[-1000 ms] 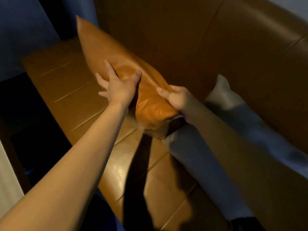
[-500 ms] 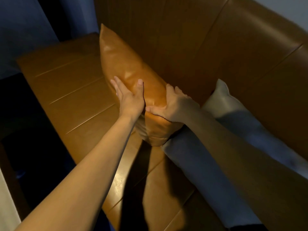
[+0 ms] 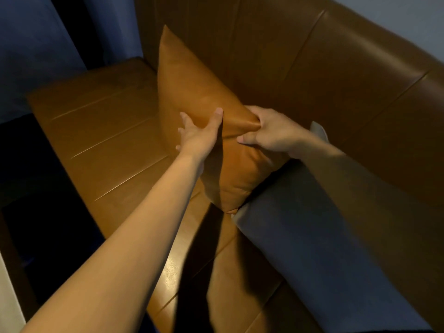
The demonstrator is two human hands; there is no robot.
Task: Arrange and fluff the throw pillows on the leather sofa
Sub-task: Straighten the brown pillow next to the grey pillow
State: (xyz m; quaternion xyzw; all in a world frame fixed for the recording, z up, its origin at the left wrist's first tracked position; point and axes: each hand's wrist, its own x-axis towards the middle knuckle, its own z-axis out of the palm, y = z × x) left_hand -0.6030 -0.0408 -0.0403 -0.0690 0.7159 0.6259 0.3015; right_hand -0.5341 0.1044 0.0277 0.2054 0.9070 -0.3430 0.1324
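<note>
A tan leather pillow (image 3: 192, 92) stands on edge on the sofa seat (image 3: 101, 140), leaning toward the backrest (image 3: 300, 56). My left hand (image 3: 199, 135) lies flat against its near face, fingers spread and thumb up. My right hand (image 3: 269, 133) pinches the pillow's top edge, and the leather creases under the fingers. A grey fabric pillow (image 3: 312, 236) lies to the right, touching the tan pillow's lower corner; my right forearm crosses over it and hides part of it.
The sofa's left end (image 3: 48, 92) borders a dark blue wall or curtain (image 3: 36, 44). Dark floor (image 3: 36, 188) lies left of the seat's front edge. A pale surface (image 3: 7, 296) shows at the lower left corner.
The tan pillow has shifted right and closer to the backrest, standing more upright. My right hand went from pressing its side to pinching the top edge. My left hand stays on its face.
</note>
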